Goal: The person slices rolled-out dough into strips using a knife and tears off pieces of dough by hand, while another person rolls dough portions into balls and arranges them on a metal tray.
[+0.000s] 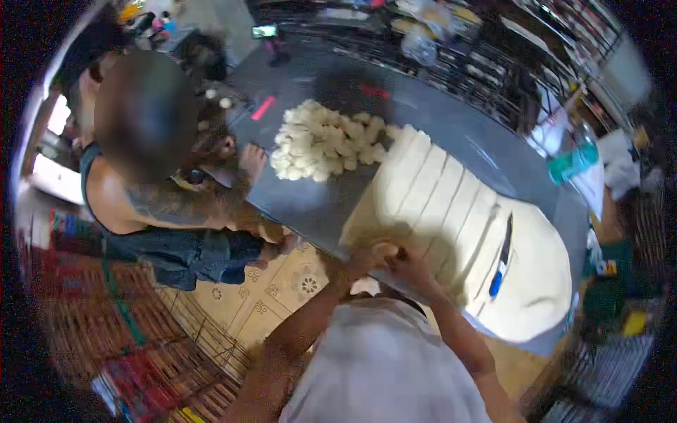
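A large slab of pale dough (437, 190) lies on the dark table, cut crosswise into several strips on its left part. A knife with a blue handle (498, 280) rests on the uncut right part. At the table's near edge, my left hand (368, 259) and my right hand (410, 268) are close together, fingers closed at the slab's near left end. A small bit of pale dough (384, 250) shows between them; blur hides the exact grip. A heap of small dough pieces (324, 141) sits beyond the slab, to the left.
Another person (162, 190) stands at the table's left side, one hand on its edge. A green bottle (572, 164) lies at the right, near papers. A lit phone (265, 31) stands at the far end. Stacked racks (141, 331) are at the lower left.
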Available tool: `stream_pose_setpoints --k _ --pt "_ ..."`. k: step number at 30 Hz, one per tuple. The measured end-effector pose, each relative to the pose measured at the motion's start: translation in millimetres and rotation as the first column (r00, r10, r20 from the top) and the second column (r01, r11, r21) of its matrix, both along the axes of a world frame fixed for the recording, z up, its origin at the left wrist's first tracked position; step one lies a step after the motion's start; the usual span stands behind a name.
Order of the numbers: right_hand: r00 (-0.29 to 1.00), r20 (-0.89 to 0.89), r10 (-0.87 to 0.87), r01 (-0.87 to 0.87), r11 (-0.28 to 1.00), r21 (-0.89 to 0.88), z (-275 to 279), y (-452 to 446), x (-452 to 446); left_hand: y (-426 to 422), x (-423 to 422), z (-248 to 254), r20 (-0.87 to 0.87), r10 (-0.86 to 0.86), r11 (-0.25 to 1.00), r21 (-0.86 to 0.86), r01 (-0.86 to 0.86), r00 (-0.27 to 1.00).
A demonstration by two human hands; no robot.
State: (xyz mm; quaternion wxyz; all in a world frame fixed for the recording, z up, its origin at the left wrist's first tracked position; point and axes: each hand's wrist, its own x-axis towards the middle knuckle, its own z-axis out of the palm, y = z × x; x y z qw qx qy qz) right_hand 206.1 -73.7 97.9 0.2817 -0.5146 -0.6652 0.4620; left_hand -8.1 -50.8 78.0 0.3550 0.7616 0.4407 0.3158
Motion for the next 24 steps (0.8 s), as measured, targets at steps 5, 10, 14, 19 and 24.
stream_pose_setpoints --k 5,10,14,19,24 --pt "0.924 -0.380 -0.050 0.052 0.999 -0.004 123.7 -8.9 -74.7 -6.7 -28.4 41.4 0.416 0.271 0.692 -0.711 0.125 0.868" --pt "0.967 0.162 -0.198 0.111 0.896 0.429 117.1 -20.0 -111.1 -8.3 -33.4 -10.5 0.292 0.282 0.881 -0.455 -0.126 0.914" --pt "0.837 0.517 -0.179 0.108 0.980 0.165 85.6 -43.2 -129.2 -18.7 -28.0 -49.0 0.212 0.405 0.897 -0.282 -0.341 0.889" --pt "0.801 0.598 -0.019 0.125 0.983 -0.136 132.5 -34.6 -162.7 -23.3 -35.0 -57.1 0.190 0.570 0.818 -0.035 -0.575 0.799" --pt "0.787 0.605 0.123 0.128 0.926 -0.355 150.2 -18.8 -190.5 -16.4 -97.9 22.1 -0.012 0.240 0.921 -0.313 -0.231 0.971"
